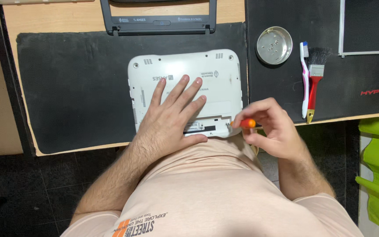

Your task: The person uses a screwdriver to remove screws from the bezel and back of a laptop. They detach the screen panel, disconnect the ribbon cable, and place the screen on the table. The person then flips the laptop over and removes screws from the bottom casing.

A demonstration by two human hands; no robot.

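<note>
Centrally, a white laptop lies bottom-up on a black mat, near the front edge of the worktop. The left hand rests flat on its underside, fingers spread, gripping nothing. At the laptop's near right corner, the right hand is closed around a screwdriver with an orange handle; its tip sits at the corner, though contact with a screw cannot be confirmed. A dark open slot shows along the laptop's near edge, beside the left thumb.

Behind the laptop, a dark grey screen frame lies on the worktop. To the right, on a second black mat, stand a round metal dish, a pink-and-white toothbrush and a red-handled brush, side by side. A flat panel lies at the far right.
</note>
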